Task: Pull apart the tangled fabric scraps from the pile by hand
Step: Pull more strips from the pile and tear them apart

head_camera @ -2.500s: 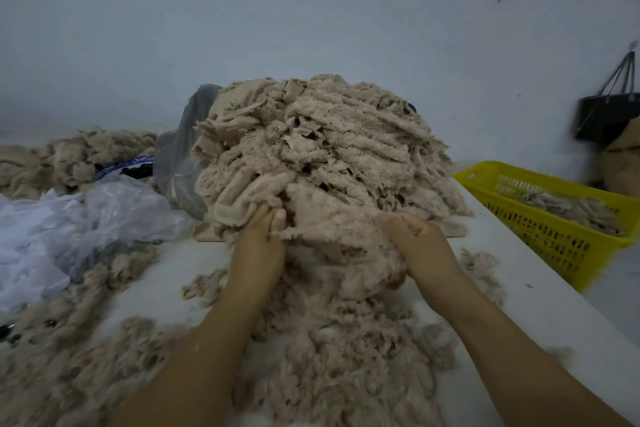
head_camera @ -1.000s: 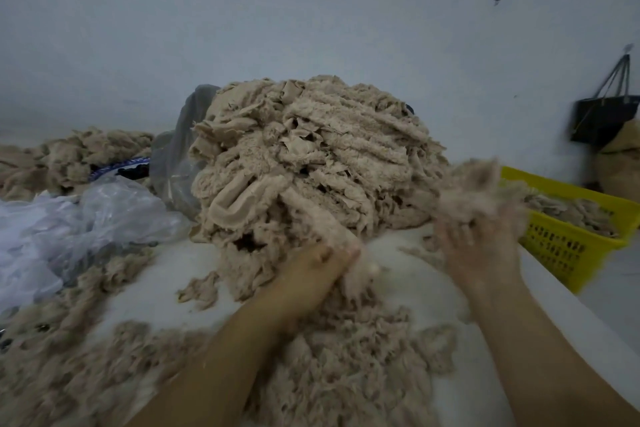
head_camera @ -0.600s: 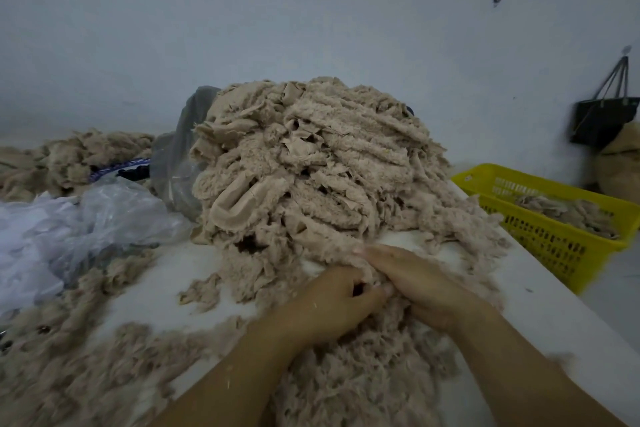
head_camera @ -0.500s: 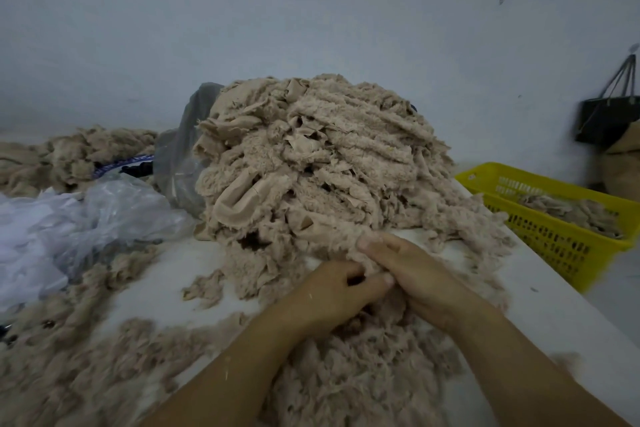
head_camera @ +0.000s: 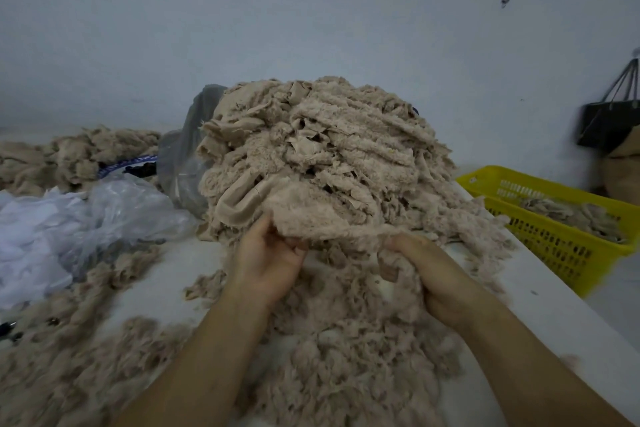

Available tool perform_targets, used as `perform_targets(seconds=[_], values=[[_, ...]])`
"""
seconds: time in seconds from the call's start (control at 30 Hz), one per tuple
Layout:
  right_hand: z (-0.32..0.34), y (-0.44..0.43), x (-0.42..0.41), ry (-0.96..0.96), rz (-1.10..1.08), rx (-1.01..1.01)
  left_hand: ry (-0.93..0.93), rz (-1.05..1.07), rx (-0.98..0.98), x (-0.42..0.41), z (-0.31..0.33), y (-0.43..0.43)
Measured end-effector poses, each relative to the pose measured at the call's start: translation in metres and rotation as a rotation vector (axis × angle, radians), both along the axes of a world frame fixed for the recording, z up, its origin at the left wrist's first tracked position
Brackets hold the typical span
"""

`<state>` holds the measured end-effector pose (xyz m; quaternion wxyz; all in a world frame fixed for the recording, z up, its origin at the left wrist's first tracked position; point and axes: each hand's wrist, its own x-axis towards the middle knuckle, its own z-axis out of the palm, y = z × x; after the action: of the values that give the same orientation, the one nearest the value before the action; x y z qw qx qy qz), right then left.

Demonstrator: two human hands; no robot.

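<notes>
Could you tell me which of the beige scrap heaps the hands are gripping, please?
The tall middle pile: left hand and right hand grip its front edge. The far-left heap and the scraps in the yellow basket lie untouched.

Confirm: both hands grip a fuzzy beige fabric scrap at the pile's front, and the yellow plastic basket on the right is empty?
Not empty: the head view shows the yellow plastic basket holding beige fabric scraps. The rest stands.

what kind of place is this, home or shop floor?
Probably a small textile-waste sorting workshop: a big pile of beige fabric scraps on a white worktable, a yellow basket holding more scraps, plastic bags alongside.
</notes>
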<state>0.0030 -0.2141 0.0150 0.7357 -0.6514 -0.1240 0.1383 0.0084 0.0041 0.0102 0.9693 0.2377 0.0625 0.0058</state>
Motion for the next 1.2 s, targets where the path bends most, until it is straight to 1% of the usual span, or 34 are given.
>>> perform_targets(seconds=[0.07,0.1,0.17,0.2,0.23,0.27,0.3,0.33,0.37,0.4,0.43,0.5,0.53,0.57,0.6,0.67,0.73,0.77,0.87,0.93,1.0,1.07,1.1,1.17,1.2], values=[[0.0,-0.006,0.005,0.038,-0.099,0.164,-0.022,0.01,-0.057,0.001,0.002,0.007],[0.0,-0.009,0.008,0.062,-0.169,0.23,-0.03,-0.012,-0.047,0.0,0.002,0.01],[-0.002,-0.013,0.014,0.104,-0.243,0.324,-0.025,-0.024,0.059,0.0,0.001,0.008],[-0.003,-0.014,0.014,0.128,-0.234,0.341,-0.018,-0.014,0.138,-0.001,0.0,0.005],[-0.003,-0.013,0.014,0.154,-0.203,0.35,-0.018,0.004,0.25,-0.002,0.0,0.0],[-0.003,-0.011,0.013,0.176,-0.167,0.35,-0.034,0.029,0.411,-0.005,-0.001,-0.006],[-0.004,-0.01,0.013,0.184,-0.13,0.348,-0.074,0.056,0.617,-0.007,-0.003,-0.011],[-0.003,-0.008,0.011,0.181,-0.1,0.344,-0.142,0.069,0.836,-0.011,-0.002,-0.015],[-0.003,-0.006,0.01,0.179,-0.072,0.345,-0.223,0.042,1.04,-0.014,-0.003,-0.019],[-0.003,-0.003,0.009,0.181,-0.042,0.343,-0.29,-0.023,1.202,-0.019,-0.003,-0.024],[-0.002,-0.002,0.008,0.181,-0.015,0.337,-0.331,-0.102,1.336,-0.022,-0.006,-0.028],[-0.002,0.001,0.008,0.176,0.008,0.323,-0.343,-0.154,1.489,-0.024,-0.011,-0.037],[-0.001,0.002,0.006,0.163,-0.001,0.313,-0.335,-0.117,1.482,-0.024,-0.011,-0.041],[-0.002,0.002,0.008,0.15,-0.04,0.312,-0.293,-0.086,1.423,-0.023,-0.012,-0.041],[-0.002,0.001,0.009,0.147,-0.085,0.329,-0.197,-0.07,1.262,-0.023,-0.009,-0.04],[-0.002,0.0,0.012,0.157,-0.189,0.335,-0.071,-0.135,0.804,-0.021,-0.002,-0.034],[-0.005,0.0,0.015,0.187,-0.206,0.305,-0.07,-0.195,0.528,-0.019,0.002,-0.029],[-0.006,0.001,0.014,0.21,-0.19,0.305,-0.072,-0.197,0.474,-0.018,0.002,-0.028],[-0.007,0.005,0.014,0.256,-0.173,0.326,-0.062,-0.193,0.422,-0.019,0.003,-0.03],[-0.006,0.006,0.012,0.229,-0.128,0.313,-0.061,-0.165,0.447,-0.018,0.003,-0.031],[-0.005,0.011,0.007,0.13,-0.023,0.185,-0.067,-0.122,0.548,-0.015,0.0,-0.031],[-0.009,0.023,0.002,0.02,0.036,0.017,-0.062,-0.066,0.752,-0.015,-0.004,-0.034],[-0.011,0.029,-0.001,-0.031,0.043,-0.052,-0.058,-0.047,0.823,-0.015,-0.007,-0.036],[-0.012,0.034,-0.002,-0.089,0.007,-0.124,-0.063,-0.027,0.856,-0.014,-0.006,-0.039],[-0.009,0.032,-0.002,-0.056,-0.045,-0.106,-0.065,-0.011,0.832,-0.014,-0.002,-0.038]])
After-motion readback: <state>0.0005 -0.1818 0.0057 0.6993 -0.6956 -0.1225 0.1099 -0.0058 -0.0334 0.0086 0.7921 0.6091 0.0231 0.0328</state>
